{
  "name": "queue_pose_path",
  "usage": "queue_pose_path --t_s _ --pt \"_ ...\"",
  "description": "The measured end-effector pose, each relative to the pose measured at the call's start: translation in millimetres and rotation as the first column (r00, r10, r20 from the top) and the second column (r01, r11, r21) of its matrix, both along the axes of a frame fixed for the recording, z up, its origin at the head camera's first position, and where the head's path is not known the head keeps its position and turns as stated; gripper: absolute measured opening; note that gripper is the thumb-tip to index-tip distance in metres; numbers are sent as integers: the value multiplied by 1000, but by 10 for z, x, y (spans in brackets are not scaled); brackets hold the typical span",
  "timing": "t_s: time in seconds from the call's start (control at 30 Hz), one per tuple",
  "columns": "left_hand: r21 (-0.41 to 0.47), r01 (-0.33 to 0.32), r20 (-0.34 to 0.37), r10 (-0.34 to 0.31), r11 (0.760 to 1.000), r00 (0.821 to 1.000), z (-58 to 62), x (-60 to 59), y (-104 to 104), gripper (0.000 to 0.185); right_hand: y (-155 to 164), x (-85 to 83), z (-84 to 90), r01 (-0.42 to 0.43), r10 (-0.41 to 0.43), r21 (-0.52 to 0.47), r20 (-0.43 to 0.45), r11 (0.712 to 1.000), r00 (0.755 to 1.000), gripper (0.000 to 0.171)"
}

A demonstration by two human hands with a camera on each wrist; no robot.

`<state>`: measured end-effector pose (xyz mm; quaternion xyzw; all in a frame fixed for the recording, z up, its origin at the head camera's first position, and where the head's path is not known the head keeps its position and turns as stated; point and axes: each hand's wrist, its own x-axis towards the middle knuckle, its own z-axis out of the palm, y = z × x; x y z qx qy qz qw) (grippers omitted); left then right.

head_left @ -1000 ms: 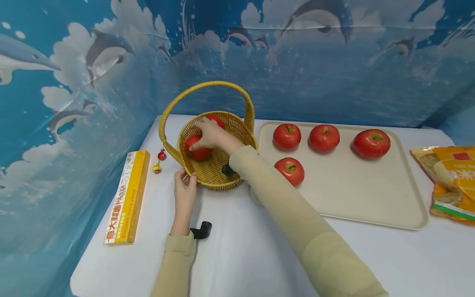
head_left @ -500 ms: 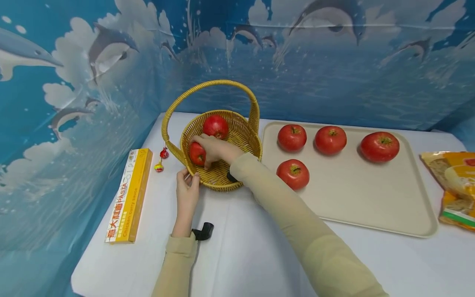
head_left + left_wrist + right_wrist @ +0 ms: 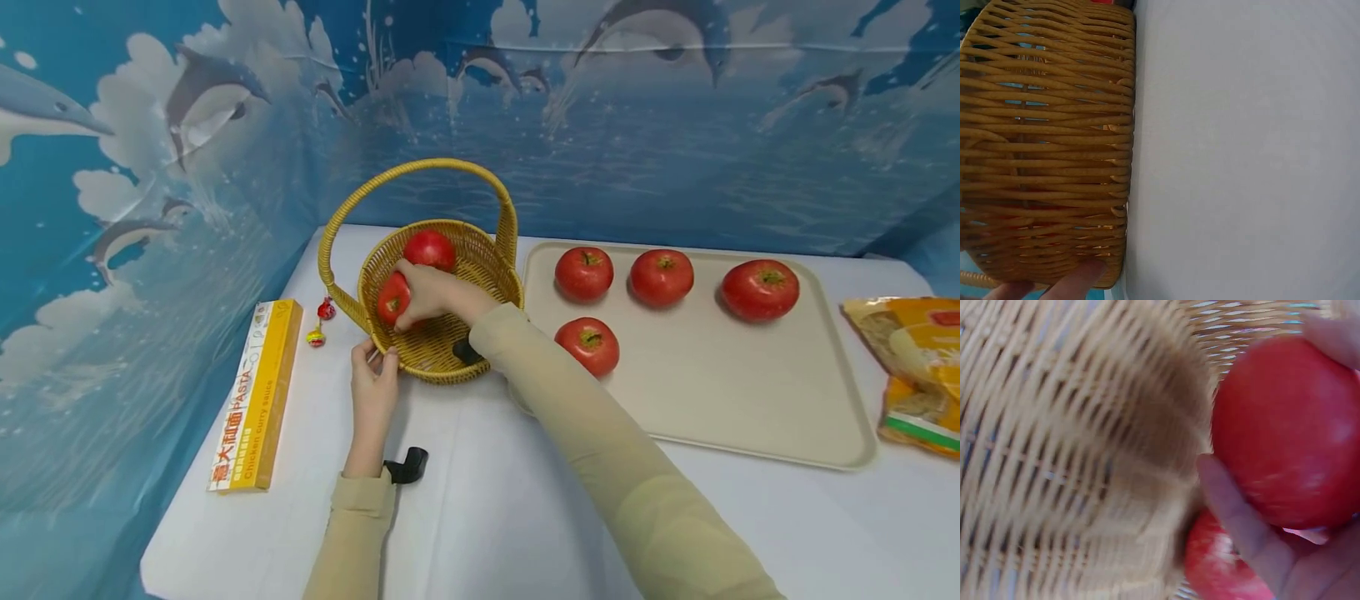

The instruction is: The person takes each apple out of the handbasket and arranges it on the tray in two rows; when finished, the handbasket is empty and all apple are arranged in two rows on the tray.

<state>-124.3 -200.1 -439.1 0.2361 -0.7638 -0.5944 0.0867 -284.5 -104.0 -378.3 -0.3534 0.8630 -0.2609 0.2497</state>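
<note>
The apple (image 3: 393,297) is within the basket (image 3: 459,375), near its left wall, gripped between the curled fingers and thumb of the right hand (image 3: 429,292); whether it touches the bottom I cannot tell. A second apple (image 3: 430,248) sits in the basket just beyond those fingers. The left hand (image 3: 375,385) has its fingers against the outer weave at the near left side, below and nearer than the right fingers; whether they pinch the weave is unclear. Left of the left fingers, on the desk (image 3: 480,517), lie two lollipops (image 3: 316,337) and, further out, the pasta box (image 3: 255,396). Right of the right fingers is the tray (image 3: 720,392) bearing four apples (image 3: 584,274), with the bag (image 3: 918,367) farthest right.
</note>
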Motion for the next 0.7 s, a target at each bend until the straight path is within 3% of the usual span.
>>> queue_pose_path --t_s 0.23,0.4,0.57,0.7 --pt "9 8 6 -8 1000 1000 19 8 17 50 280 45 428 45 -41 -134 32 990 999 98" --pt "8 10 17 -10 1000 1000 29 20 11 51 705 166 653 95 -92 -211 25 973 995 92" --pt "1 14 25 -14 1000 1000 23 38 7 51 1326 283 706 202 -202 -230 27 952 979 89" --pt "6 28 27 -28 1000 999 32 37 27 51 1942 393 641 341 -340 -199 41 919 940 88"
